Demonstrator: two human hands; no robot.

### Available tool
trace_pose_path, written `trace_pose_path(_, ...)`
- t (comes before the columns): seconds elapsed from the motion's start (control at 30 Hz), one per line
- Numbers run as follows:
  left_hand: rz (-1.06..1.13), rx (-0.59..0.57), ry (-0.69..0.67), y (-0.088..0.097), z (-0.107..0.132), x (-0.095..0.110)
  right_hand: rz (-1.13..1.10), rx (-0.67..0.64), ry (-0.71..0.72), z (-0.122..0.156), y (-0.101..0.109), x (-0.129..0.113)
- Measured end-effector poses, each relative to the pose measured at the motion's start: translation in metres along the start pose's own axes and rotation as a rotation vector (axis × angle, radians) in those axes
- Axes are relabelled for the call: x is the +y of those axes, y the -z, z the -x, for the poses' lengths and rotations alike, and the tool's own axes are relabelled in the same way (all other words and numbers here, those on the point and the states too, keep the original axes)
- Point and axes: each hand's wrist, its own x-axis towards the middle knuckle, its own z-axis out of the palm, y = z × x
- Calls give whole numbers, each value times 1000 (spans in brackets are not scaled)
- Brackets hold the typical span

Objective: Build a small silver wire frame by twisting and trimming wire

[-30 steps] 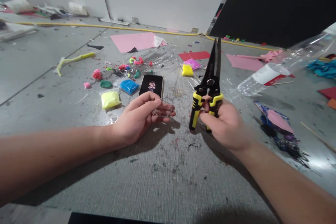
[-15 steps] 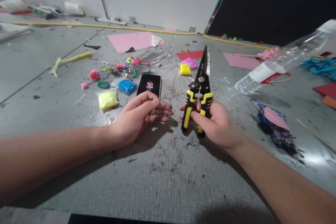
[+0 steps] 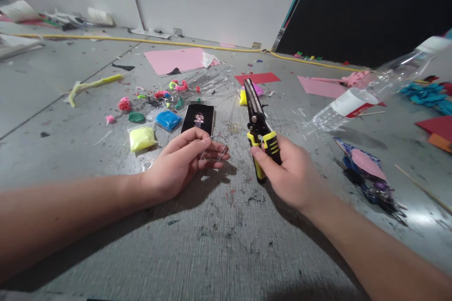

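Note:
My left hand (image 3: 176, 162) pinches a thin, bent piece of wire (image 3: 226, 146) between thumb and forefinger, with the other fingers loosely curled under it. My right hand (image 3: 293, 169) is wrapped round the yellow and black handles of wire strippers (image 3: 259, 124). Their dark jaws point away from me, tilted a little left, and stand apart from the wire. Just beyond my left fingers lies a phone (image 3: 198, 117) with its screen lit, partly covered by that hand.
Left of the phone lie packets of yellow clay (image 3: 141, 138) and blue clay (image 3: 168, 121). Behind are loose wires (image 3: 208, 80) and a pink sheet (image 3: 173, 59). A clear plastic bottle (image 3: 332, 115) leans at the right, near a blue patterned piece (image 3: 341, 145) and a thin stick (image 3: 422, 186).
My right hand has turned the wire strippers so their jaws swing left, and the handles have come closer together. My left hand keeps its pinch on the wire.

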Motion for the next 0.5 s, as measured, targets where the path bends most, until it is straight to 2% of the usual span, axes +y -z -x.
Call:
trace_pose_path(0.13,-9,-16,7,1,0,0,13,-5,36,0,2,-1)
trace_pose_path(0.3,-9,-19,1,2,-1,-1,-220,-111,-90,2,-2,2)
trace_pose_path(0.43,-6,-18,6,1,-1,-1,-263,-110,-76,5,-6,2)
trace_pose_path(0.5,-4,-20,6,0,-1,-1,-365,-134,-105,6,-6,-1)
